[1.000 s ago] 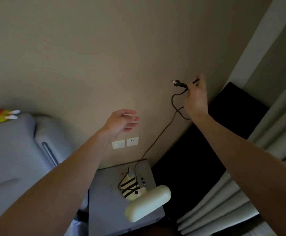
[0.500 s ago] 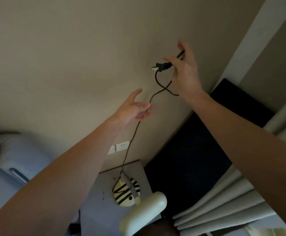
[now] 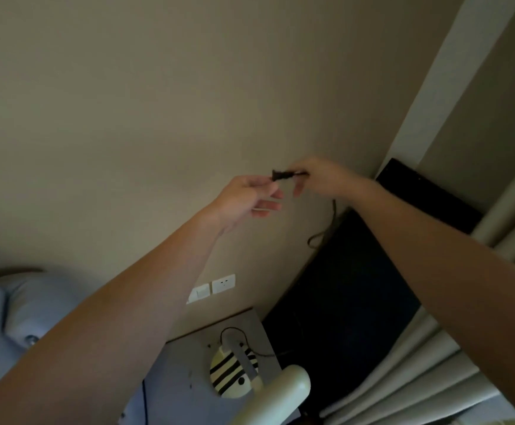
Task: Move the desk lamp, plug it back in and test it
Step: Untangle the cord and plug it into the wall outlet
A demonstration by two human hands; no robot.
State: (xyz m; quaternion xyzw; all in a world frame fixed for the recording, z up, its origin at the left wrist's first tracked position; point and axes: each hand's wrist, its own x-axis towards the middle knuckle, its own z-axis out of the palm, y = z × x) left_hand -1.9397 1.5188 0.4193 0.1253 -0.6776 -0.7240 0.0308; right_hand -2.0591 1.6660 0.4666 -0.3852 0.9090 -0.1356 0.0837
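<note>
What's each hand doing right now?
Left hand: fingertips pinching the black plug.
Right hand: closed on the cord just behind the plug.

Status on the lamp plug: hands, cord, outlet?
Both hands on the plug: left hand at its prong end, right hand at the cord end. Cord hangs slack. Outlet below, unobstructed. Lamp on the nightstand.

A dim beige wall (image 3: 158,118) carries a white switch (image 3: 200,293) beside a socket (image 3: 223,284). Pale curtains (image 3: 403,381) hang right; grey upholstery (image 3: 10,308) sits left.
</note>
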